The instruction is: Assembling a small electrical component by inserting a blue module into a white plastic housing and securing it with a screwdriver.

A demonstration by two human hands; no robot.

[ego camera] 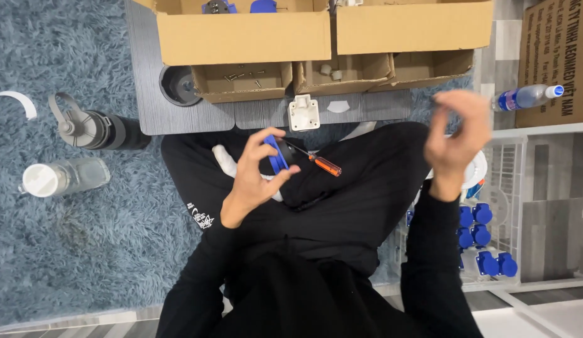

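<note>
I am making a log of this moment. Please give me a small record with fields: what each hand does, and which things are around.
left hand: holds a blue plastic part over the lap
right hand: raised, fingers curled, blurred; whether it holds anything cannot be told
on lap: orange-handled screwdriver
in front: cardboard boxes, white plastic part
person's right: white wire basket with blue parts
person's left: dark bottle, clear bottle on blue rug

Open brown cardboard boxes [241, 34] line the top edge; another printed brown carton [554, 62] stands top right.
</note>
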